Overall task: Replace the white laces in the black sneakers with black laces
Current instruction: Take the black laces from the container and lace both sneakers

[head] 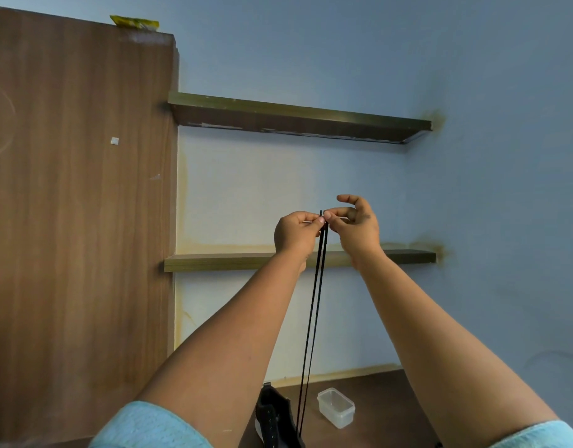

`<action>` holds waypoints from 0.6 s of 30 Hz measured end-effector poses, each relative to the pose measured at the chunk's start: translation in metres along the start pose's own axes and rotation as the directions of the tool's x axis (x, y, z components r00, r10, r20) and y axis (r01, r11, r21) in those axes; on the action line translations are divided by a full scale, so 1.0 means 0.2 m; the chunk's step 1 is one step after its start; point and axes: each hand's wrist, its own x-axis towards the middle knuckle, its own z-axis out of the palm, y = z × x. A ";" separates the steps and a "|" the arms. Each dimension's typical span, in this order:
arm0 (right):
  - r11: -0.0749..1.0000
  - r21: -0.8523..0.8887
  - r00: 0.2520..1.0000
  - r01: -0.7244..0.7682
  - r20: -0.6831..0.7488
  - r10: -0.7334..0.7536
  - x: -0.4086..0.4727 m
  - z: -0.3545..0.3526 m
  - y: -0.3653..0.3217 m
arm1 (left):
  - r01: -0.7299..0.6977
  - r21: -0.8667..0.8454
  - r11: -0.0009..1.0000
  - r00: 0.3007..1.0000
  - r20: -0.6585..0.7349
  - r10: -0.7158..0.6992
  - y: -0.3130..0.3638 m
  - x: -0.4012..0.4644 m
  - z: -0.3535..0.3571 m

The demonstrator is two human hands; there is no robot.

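Observation:
Both my arms are raised in front of the wall. My left hand [295,234] and my right hand [356,226] meet at the top, each pinching an end of the black lace [314,312] between thumb and fingertip. The two strands hang taut and almost side by side, running down to a black sneaker [277,418] that stands on the dark table [382,392] at the bottom of the view. Only part of the sneaker shows; my left forearm hides the rest. No white lace is visible.
A clear plastic lidded box [336,408] sits on the table right of the sneaker. Two wooden wall shelves [298,119] [214,261] project from the blue wall behind my hands. A tall brown cabinet [78,205] fills the left side.

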 end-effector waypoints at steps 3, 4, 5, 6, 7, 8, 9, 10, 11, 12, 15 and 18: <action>0.993 0.086 0.997 -0.078 0.000 0.078 -0.01 0.00 0.00 | 0.022 -0.026 0.999 0.999 0.026 -0.021 0.01 0.00 -0.02; 0.987 0.116 0.994 -0.109 0.016 0.108 -0.01 0.00 0.00 | 0.033 -0.037 0.999 0.999 0.039 -0.032 0.02 0.00 -0.02; 0.981 0.131 0.990 -0.140 0.031 0.137 -0.01 0.00 0.01 | 0.043 -0.043 0.998 0.998 0.052 -0.041 0.02 0.00 -0.03; 0.977 0.134 0.986 -0.166 0.044 0.162 -0.01 -0.01 0.02 | 0.050 -0.039 0.998 0.997 0.065 -0.047 0.02 0.00 -0.04; 0.973 0.136 0.982 -0.187 0.056 0.181 -0.01 -0.01 0.02 | 0.050 -0.030 0.998 0.996 0.079 -0.047 0.01 0.00 -0.04; 0.970 0.132 0.978 -0.204 0.067 0.196 0.00 -0.02 0.03 | 0.044 -0.022 0.999 0.995 0.092 -0.042 0.01 0.01 -0.05; 0.969 0.123 0.975 -0.216 0.080 0.207 0.00 -0.02 0.03 | 0.034 -0.016 0.999 0.994 0.102 -0.032 0.01 0.01 -0.05; 0.969 0.106 0.972 -0.225 0.099 0.215 0.00 -0.03 0.03 | 0.024 -0.004 1.000 0.994 0.110 -0.023 0.00 0.01 -0.06; 0.969 0.085 0.968 -0.231 0.118 0.220 0.00 -0.03 0.04 | 0.019 0.017 1.000 0.993 0.120 -0.021 -0.01 0.01 -0.07; 0.972 0.055 0.966 -0.230 0.130 0.222 0.00 -0.03 0.05 | 0.024 0.046 0.999 0.991 0.133 -0.029 -0.03 0.01 -0.07; 0.970 -0.117 0.971 -0.212 0.083 0.222 0.01 -0.04 0.17 | 0.071 0.137 0.988 0.987 0.131 -0.089 -0.13 0.01 -0.08; 0.900 -0.332 0.959 -0.282 -0.079 0.271 0.00 -0.05 0.40 | 0.165 0.184 0.969 0.977 0.106 -0.186 -0.33 -0.01 -0.10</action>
